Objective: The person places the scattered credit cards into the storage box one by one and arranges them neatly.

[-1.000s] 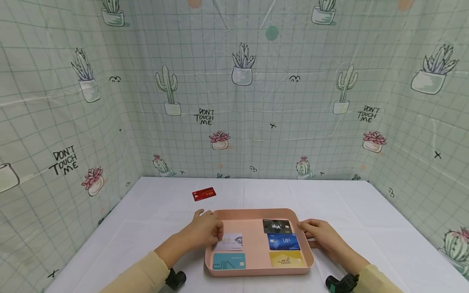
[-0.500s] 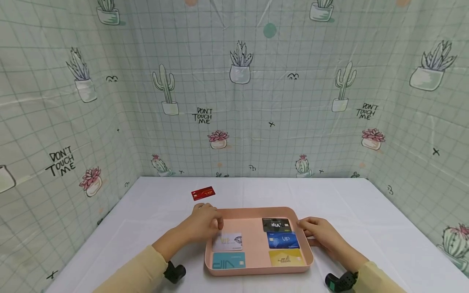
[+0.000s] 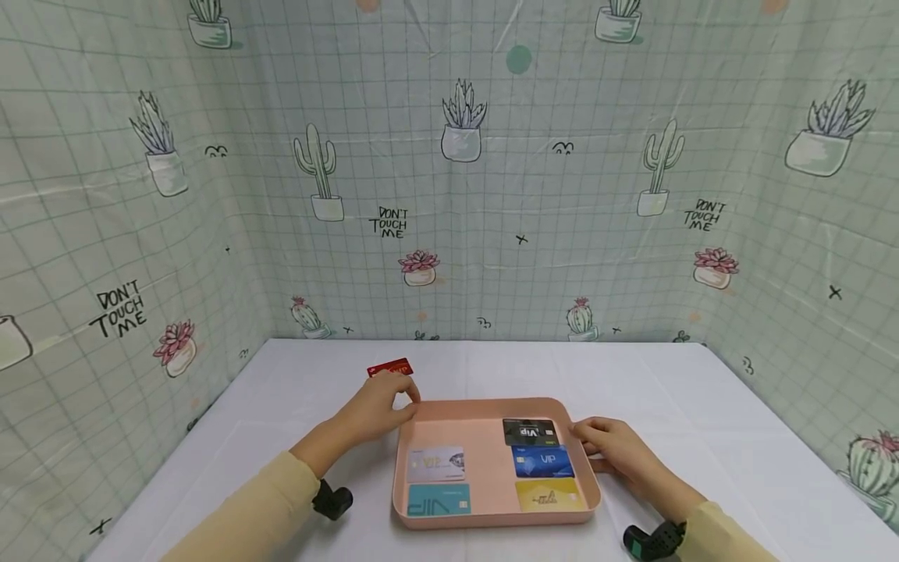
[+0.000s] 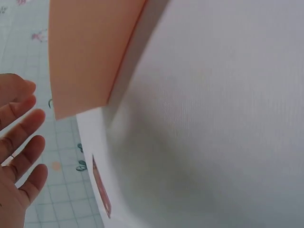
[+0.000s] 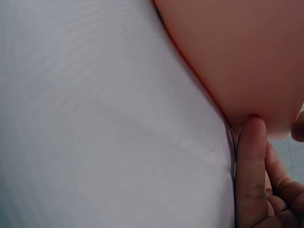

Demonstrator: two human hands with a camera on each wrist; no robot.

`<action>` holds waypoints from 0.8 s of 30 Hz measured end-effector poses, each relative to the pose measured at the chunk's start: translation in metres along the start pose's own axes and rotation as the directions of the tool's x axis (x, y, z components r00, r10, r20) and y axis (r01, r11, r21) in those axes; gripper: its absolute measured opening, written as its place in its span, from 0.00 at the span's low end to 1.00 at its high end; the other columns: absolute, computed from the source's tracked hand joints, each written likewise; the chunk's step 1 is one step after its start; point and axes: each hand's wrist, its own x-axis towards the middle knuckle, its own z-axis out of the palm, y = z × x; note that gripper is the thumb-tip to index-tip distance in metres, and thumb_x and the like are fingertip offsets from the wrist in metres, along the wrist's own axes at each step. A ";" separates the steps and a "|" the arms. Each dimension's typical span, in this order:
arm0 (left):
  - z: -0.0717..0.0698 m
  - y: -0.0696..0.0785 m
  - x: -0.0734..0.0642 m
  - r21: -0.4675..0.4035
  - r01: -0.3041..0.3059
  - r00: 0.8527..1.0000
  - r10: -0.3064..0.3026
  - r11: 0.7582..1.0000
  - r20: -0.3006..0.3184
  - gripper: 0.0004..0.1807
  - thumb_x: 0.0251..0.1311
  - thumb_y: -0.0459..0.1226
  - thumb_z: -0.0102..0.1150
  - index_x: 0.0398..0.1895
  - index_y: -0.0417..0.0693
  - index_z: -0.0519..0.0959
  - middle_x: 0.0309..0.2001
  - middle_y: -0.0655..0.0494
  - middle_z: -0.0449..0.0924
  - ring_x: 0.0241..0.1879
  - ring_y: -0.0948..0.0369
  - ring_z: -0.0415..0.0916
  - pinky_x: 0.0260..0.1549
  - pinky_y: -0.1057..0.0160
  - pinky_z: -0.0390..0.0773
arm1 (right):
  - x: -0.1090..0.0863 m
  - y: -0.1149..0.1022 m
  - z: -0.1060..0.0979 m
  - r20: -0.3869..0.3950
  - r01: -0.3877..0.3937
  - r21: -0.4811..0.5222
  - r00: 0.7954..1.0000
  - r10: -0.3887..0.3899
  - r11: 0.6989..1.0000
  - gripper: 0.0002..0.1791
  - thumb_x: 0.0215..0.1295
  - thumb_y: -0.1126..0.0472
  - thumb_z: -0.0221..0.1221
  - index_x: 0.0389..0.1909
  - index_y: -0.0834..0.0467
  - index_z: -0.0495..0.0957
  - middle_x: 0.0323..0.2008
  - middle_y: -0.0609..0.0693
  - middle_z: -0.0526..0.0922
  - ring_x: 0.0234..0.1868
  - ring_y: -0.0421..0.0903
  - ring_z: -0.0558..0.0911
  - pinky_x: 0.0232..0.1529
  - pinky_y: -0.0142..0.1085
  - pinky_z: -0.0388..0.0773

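A pink tray (image 3: 485,410) holds a white VIP card (image 3: 437,464) and a teal card (image 3: 438,499) on its left side. On its right side lie a black card (image 3: 530,432), a blue card (image 3: 543,461) and a yellow card (image 3: 548,495). My left hand (image 3: 379,402) hovers at the tray's far left corner with nothing in it; the left wrist view shows its fingers (image 4: 28,152) loosely spread. Just beyond it, a red card (image 3: 390,366) is partly covered by this hand. My right hand (image 3: 621,453) holds the tray's right wall, thumb against the outside and a fingertip at the rim.
A white cloth (image 3: 646,390) covers the table under the tray. Behind and at both sides rises a sheet (image 3: 523,289) printed with cacti and a grid. Both wrists carry a black camera band (image 3: 653,541).
My left hand has moved from above the white card, away from me past the tray's corner toward the red card, uncovering the white card. The right hand has stayed put.
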 end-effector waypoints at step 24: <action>0.006 -0.052 0.024 0.099 0.220 0.975 -0.216 0.971 -0.047 0.20 0.64 0.39 0.68 0.56 0.39 0.79 0.63 0.38 0.73 0.61 0.43 0.73 0.63 0.41 0.74 | 0.000 -0.001 0.000 0.009 0.005 0.004 1.000 -0.005 1.000 0.29 0.76 0.49 0.57 0.62 0.71 0.74 0.46 0.58 0.84 0.41 0.45 0.82 0.39 0.37 0.87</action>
